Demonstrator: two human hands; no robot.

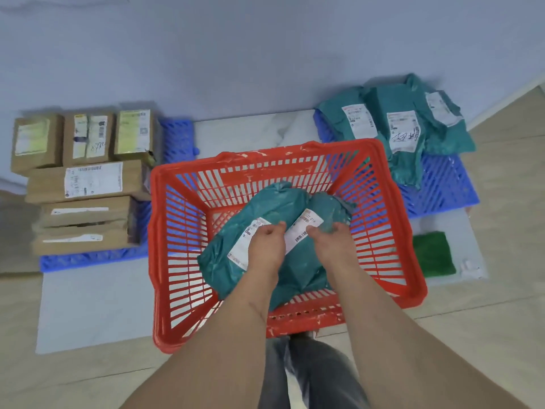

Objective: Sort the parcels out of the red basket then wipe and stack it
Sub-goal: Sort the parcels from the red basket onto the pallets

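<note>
**A:** What worries you?

**B:** The red basket [177, 231] on the floor holds the last two teal parcels [265, 208], overlapping. I judge lifting both could drag the light basket or drop one.

**A:** Orientation?

**B:** Long axes run near-left to far-right, knotted ends away from me. My left hand [267, 246] pinches one parcel's label; right hand [328, 242], its fingers curled, grips the other.
</note>
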